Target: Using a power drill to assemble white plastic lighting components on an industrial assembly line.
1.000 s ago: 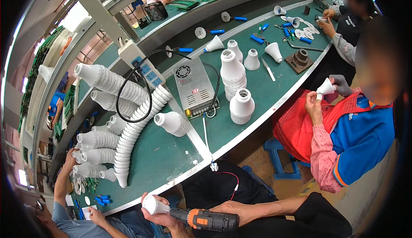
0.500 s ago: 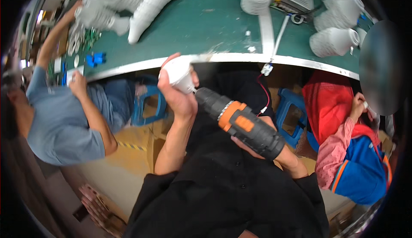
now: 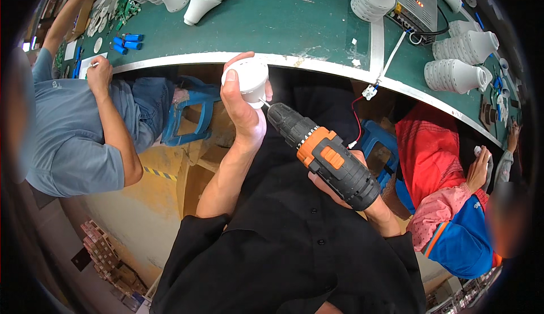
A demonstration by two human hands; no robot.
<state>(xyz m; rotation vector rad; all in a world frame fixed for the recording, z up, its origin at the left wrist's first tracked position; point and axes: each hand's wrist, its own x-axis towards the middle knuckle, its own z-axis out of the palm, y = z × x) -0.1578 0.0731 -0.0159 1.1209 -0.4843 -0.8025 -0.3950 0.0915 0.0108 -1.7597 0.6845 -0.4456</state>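
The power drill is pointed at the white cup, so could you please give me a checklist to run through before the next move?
1. Left grip holding the white cup: ok, wrapped around its sides.
2. Right grip on the power drill: ok, though partly hidden by its body.
3. Bit seated at the cup's narrow end: cannot tell, contact is unclear.
4. Left fingers clear of the bit: probably not ok, one shows close by.
5. Red wire clear of the drill: cannot tell, depth is unclear.

We observe a green workbench beyond the grip, a blue stool to its left, a second stool rightward, and pale flooring lower left.
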